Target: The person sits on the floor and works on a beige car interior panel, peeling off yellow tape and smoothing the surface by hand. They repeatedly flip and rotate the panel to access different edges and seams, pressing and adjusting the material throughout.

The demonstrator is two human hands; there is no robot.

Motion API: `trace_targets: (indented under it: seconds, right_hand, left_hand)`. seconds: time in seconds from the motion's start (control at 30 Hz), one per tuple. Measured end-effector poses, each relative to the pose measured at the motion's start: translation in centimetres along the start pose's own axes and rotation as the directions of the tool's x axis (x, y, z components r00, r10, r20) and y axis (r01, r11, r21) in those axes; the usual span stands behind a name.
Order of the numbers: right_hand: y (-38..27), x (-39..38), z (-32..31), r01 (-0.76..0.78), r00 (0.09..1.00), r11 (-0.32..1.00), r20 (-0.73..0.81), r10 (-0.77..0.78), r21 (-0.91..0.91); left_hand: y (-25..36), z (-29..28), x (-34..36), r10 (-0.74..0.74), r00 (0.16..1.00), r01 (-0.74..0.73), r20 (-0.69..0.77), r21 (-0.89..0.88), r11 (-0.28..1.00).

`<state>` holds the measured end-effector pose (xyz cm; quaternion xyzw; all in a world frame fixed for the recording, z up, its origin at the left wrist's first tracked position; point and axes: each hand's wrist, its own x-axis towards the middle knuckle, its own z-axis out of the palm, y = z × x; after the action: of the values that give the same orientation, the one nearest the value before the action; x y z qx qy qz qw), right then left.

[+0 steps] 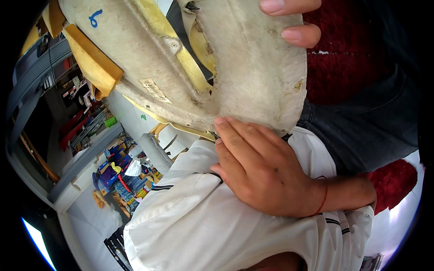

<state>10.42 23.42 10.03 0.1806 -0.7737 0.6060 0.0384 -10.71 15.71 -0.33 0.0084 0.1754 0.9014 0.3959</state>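
A large moulded panel (253, 67) with a pale, fibrous, stained surface and yellow edges fills the upper middle. It has a long slot-like opening, a blue handwritten mark and a small printed label (155, 90). At its upper right edge, fingers of my left hand (296, 22) curl over the rim and grip it; the rest of that hand is out of the picture. My right hand (262, 167), a red cord round its wrist, lies along the lower edge. Its fingers are stretched out side by side, tips touching the panel. The thumb sits below them, off the panel.
My white sleeve (194, 212) with black stripes crosses the bottom. Dark jeans (366, 126) and a red fluffy cover (343, 49) are on the right. At left, a cluttered heap of boxes and bags (129, 174) lies beyond a grey metal frame (86, 156).
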Motion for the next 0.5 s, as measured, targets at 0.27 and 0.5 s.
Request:
trace_targets:
  seconds: [0.27, 0.5]
  right_hand:
    - [0.1, 0.1, 0.1, -0.027, 1.0, 0.998, -0.008, 0.028, 0.061]
    - [1.5, 0.5, -1.1, -0.036, 0.983, 0.999, -0.182, 0.034, -0.01]
  left_hand:
    - [-0.3, 0.2, 0.0, -0.023, 1.0, 0.023, 0.019, -0.001, 1.0]
    - [0.1, 0.4, 1.2, -0.049, 0.995, 0.047, 0.084, 0.027, 0.999]
